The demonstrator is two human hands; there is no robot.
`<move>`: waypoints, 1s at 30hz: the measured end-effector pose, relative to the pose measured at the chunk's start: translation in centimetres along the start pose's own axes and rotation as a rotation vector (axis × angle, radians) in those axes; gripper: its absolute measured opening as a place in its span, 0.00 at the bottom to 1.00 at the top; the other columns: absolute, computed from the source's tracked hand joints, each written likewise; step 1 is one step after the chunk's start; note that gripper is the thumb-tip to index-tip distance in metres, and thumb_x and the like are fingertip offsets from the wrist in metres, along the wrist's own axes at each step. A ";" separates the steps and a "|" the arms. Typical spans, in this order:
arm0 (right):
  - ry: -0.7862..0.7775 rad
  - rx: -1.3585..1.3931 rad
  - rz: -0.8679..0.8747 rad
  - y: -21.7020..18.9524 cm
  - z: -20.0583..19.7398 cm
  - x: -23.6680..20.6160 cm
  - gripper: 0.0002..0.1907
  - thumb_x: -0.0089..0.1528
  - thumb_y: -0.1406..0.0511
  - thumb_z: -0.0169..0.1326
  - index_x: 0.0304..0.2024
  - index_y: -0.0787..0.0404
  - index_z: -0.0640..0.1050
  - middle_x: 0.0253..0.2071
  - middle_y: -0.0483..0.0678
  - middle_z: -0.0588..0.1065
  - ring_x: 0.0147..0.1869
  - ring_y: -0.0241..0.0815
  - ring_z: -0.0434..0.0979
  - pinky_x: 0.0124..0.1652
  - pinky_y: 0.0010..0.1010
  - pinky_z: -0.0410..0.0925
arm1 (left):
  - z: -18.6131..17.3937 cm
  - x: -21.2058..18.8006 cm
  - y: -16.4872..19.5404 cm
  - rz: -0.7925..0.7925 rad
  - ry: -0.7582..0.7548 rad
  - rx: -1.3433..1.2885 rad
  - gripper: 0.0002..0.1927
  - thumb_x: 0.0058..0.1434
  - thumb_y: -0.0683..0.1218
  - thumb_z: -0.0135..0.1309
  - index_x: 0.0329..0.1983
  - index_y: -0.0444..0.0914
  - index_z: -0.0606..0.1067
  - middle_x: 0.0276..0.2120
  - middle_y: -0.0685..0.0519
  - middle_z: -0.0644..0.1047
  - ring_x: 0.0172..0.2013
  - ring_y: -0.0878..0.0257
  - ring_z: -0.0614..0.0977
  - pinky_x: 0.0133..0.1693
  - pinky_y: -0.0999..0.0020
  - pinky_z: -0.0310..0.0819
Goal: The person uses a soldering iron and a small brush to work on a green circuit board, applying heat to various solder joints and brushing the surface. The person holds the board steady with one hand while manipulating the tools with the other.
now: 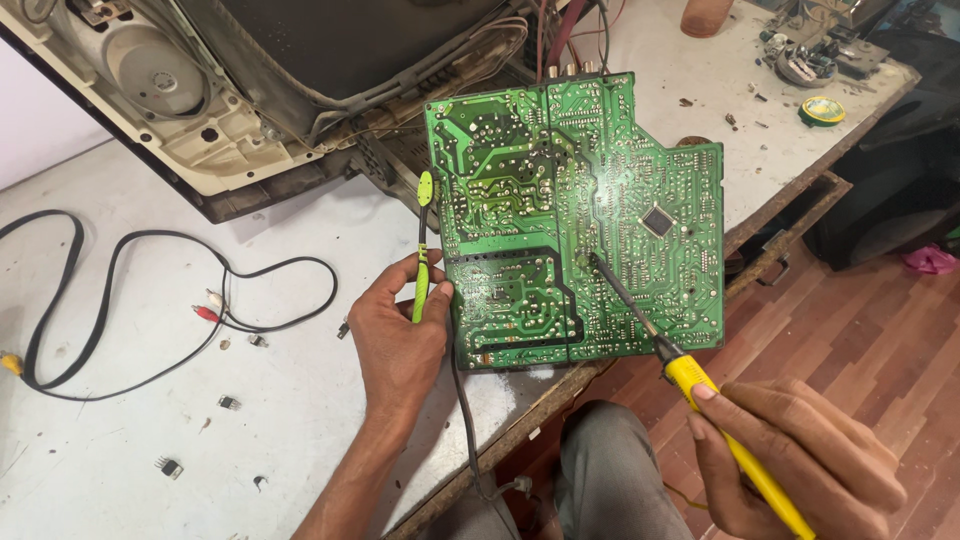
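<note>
Left hand: fingers closed around a slim green-and-black tool, held upright against the board's left edge.
Right hand: clamped on a yellow-handled soldering iron, tip touching the board's middle.
Circuit board: green, solder side up, pale traces, one black square chip, tilted at the tabletop's front edge.
Behind: opened television chassis.
Left: black cable.

My left hand grips with fingers curled, forearm extended; my right hand closes in a pen-like grip.
</note>
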State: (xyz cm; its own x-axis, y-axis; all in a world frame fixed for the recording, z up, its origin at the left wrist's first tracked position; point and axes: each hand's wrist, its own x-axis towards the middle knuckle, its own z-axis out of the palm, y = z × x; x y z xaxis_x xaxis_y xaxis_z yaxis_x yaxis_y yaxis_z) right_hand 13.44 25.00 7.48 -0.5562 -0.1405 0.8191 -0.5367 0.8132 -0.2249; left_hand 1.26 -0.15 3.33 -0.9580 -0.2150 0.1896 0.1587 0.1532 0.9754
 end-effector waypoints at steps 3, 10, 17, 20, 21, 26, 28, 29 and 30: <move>0.008 0.036 -0.039 0.8 -0.1 -0.1 0.09 0.51 0.79 0.63 0.34 0.72 0.80 0.29 0.56 0.77 0.32 0.46 0.83 0.34 0.31 0.74 | 0.0 0.0 0.1 0.004 -0.004 0.003 0.16 0.59 0.35 0.58 0.50 0.36 0.81 0.32 0.57 0.79 0.20 0.75 0.72 0.20 0.77 0.65; -0.051 0.007 -0.023 2.2 -0.9 -0.5 0.10 0.51 0.78 0.64 0.36 0.71 0.82 0.31 0.56 0.78 0.33 0.45 0.82 0.33 0.30 0.73 | -0.1 0.2 0.2 -0.010 -0.021 0.017 0.16 0.59 0.36 0.57 0.51 0.37 0.81 0.31 0.58 0.79 0.21 0.75 0.74 0.20 0.77 0.66; -0.057 -0.001 -0.084 2.3 -0.4 -0.9 0.11 0.51 0.77 0.64 0.36 0.70 0.82 0.32 0.57 0.78 0.33 0.46 0.82 0.32 0.30 0.73 | -0.2 0.0 0.2 0.008 -0.004 0.061 0.16 0.59 0.36 0.58 0.50 0.37 0.82 0.31 0.58 0.80 0.23 0.74 0.74 0.23 0.76 0.68; -0.029 0.027 -0.088 2.5 -0.8 -0.5 0.10 0.52 0.78 0.64 0.36 0.69 0.82 0.32 0.56 0.78 0.32 0.44 0.82 0.33 0.30 0.74 | -0.2 0.1 0.1 0.007 -0.003 0.064 0.16 0.59 0.36 0.58 0.50 0.37 0.82 0.31 0.58 0.80 0.23 0.74 0.73 0.23 0.76 0.67; -0.041 0.015 -0.063 2.4 -1.0 -0.4 0.10 0.52 0.78 0.64 0.36 0.70 0.82 0.31 0.56 0.78 0.32 0.44 0.82 0.32 0.30 0.73 | -0.2 0.1 0.0 0.007 -0.002 0.068 0.15 0.59 0.36 0.58 0.50 0.37 0.82 0.30 0.58 0.80 0.23 0.74 0.73 0.23 0.76 0.67; -0.038 0.003 0.032 1.4 -1.2 -0.1 0.09 0.51 0.79 0.64 0.34 0.70 0.82 0.30 0.56 0.78 0.31 0.45 0.82 0.32 0.31 0.72 | -0.1 0.1 -0.8 0.007 0.021 0.051 0.16 0.59 0.36 0.59 0.50 0.38 0.82 0.31 0.58 0.80 0.23 0.74 0.73 0.25 0.76 0.67; -0.042 0.016 0.014 1.3 -1.4 0.0 0.09 0.51 0.78 0.64 0.34 0.71 0.81 0.30 0.57 0.78 0.32 0.46 0.83 0.33 0.31 0.73 | -0.4 0.4 -1.0 0.014 0.046 0.027 0.16 0.59 0.36 0.59 0.51 0.38 0.82 0.32 0.57 0.81 0.24 0.72 0.73 0.26 0.75 0.68; -0.041 0.022 0.006 1.4 -1.6 0.0 0.09 0.51 0.78 0.64 0.34 0.71 0.80 0.30 0.57 0.78 0.32 0.46 0.83 0.33 0.32 0.74 | -0.7 0.8 -1.1 0.070 0.065 0.059 0.15 0.59 0.38 0.60 0.51 0.38 0.82 0.34 0.55 0.82 0.27 0.70 0.76 0.30 0.73 0.71; -0.035 0.013 0.008 1.5 -1.7 0.0 0.09 0.51 0.78 0.63 0.35 0.71 0.80 0.30 0.57 0.78 0.33 0.47 0.83 0.34 0.33 0.74 | -1.1 1.3 -1.1 0.125 0.084 0.091 0.15 0.59 0.39 0.61 0.50 0.37 0.82 0.35 0.53 0.84 0.30 0.68 0.79 0.33 0.72 0.74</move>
State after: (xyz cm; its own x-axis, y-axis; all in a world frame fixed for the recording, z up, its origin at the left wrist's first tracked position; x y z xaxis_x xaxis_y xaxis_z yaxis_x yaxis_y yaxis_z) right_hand 13.75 27.13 8.00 -0.5823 -0.1538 0.7983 -0.5401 0.8071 -0.2384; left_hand 0.10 -1.69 2.62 -0.9082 -0.2679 0.3217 0.2500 0.2694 0.9300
